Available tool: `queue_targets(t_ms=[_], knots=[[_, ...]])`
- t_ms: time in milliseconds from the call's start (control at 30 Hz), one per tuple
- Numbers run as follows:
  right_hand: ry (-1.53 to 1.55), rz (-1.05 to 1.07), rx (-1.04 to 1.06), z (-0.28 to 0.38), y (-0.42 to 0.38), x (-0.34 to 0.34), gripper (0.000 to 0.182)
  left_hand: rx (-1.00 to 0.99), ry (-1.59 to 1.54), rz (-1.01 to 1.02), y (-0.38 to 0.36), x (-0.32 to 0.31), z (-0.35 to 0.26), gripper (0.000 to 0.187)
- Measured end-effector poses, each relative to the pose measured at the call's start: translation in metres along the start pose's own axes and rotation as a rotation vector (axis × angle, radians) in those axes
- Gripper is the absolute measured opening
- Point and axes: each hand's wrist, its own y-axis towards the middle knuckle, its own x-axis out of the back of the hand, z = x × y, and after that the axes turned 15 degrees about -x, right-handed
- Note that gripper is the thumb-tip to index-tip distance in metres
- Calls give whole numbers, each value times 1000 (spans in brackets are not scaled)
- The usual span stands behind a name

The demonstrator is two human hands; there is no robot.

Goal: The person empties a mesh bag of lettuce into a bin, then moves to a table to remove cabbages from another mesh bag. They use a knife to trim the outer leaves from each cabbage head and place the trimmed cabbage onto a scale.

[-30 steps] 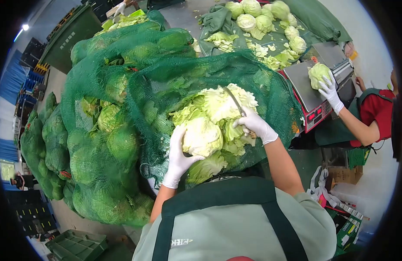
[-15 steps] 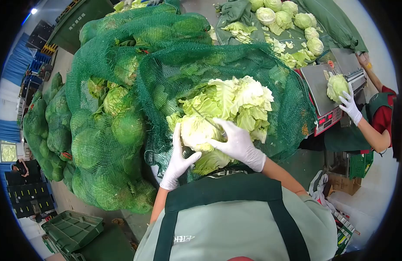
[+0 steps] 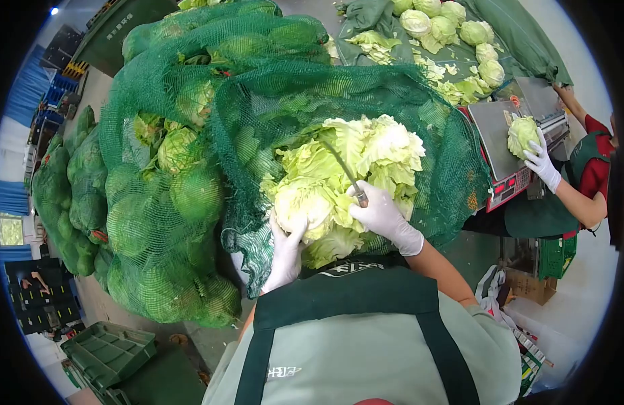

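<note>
A pale green cabbage (image 3: 305, 206) lies in front of me, on loose leaves over a green mesh sack (image 3: 440, 148). My left hand (image 3: 286, 250), in a white glove, holds the near left side of this cabbage. Gloved in white too, my right hand (image 3: 383, 214) is closed round the handle of a curved knife (image 3: 342, 164). The blade points up and left over the leaves, clear of my left hand. Trimmed outer leaves (image 3: 376, 148) are heaped behind and right of the cabbage.
Full mesh sacks of cabbages (image 3: 163, 223) stand at left. At right a co-worker's gloved hand (image 3: 543, 164) holds a cabbage (image 3: 522, 135) on a scale (image 3: 491, 131). More cabbages (image 3: 443, 30) lie on green cloth at the back.
My right hand has moved right, off the cabbage, and the knife blade now points up. My left hand has shifted to the right and lower, under the cabbage's near side.
</note>
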Motion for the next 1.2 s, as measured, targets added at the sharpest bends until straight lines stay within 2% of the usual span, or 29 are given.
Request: queue_targets(t_ms=[67, 167, 233, 333, 367, 400, 433, 533, 600, 667, 700, 733, 800, 900, 967, 1067, 1167, 1200], knots=[[36, 74, 39, 5, -2, -3, 25, -19, -82, 13, 3, 8, 8, 82], [188, 116, -99, 12, -10, 6, 21, -42, -323, 71, 8, 36, 25, 80], [163, -75, 17, 10, -9, 13, 20, -43, -530, 102, 6, 60, 40, 78], [164, -360, 97, 8, 1, 36, 18, -75, -588, 186, 0, 84, 35, 92], [230, -383, 87, 7, 2, 49, 16, -79, -606, 207, -3, 94, 31, 95], [144, -448, 123, 3, 11, 60, 14, -46, -581, 224, -3, 110, 30, 103], [82, -461, 91, 11, 12, 69, 18, -46, -578, 245, -2, 115, 25, 105], [-97, -592, 239, 22, 19, 78, 30, -47, -539, 329, 2, 120, 14, 109], [-169, -669, 330, 34, 18, 75, 38, -67, -522, 307, 4, 115, 12, 111], [-163, -538, 542, 61, -10, 62, 57, -69, -510, 305, 6, 107, 7, 110], [-163, -252, 457, 70, -26, 54, 78, -58, -505, 315, 6, 101, 3, 109], [-161, -72, 521, 77, -37, 41, 92, -51, -497, 332, 10, 95, -1, 108], [-224, 81, 668, 82, -40, 19, 97, -51, -439, 324, 17, 91, 0, 103], [-117, 177, 651, 79, -36, 15, 74, -15, -463, 354, 21, 81, -10, 94], [-173, 287, 449, 85, -38, 26, 68, -7, -459, 395, 21, 76, -17, 90], [-172, 176, 639, 77, -35, 27, 57, 10, -453, 431, 24, 67, -28, 81], [-192, 67, 710, 71, -32, 28, 43, 54, -338, 389, 30, 67, -28, 67], [-195, -24, 790, 70, -29, 31, 41, 36, -283, 374, 29, 63, -30, 69]])
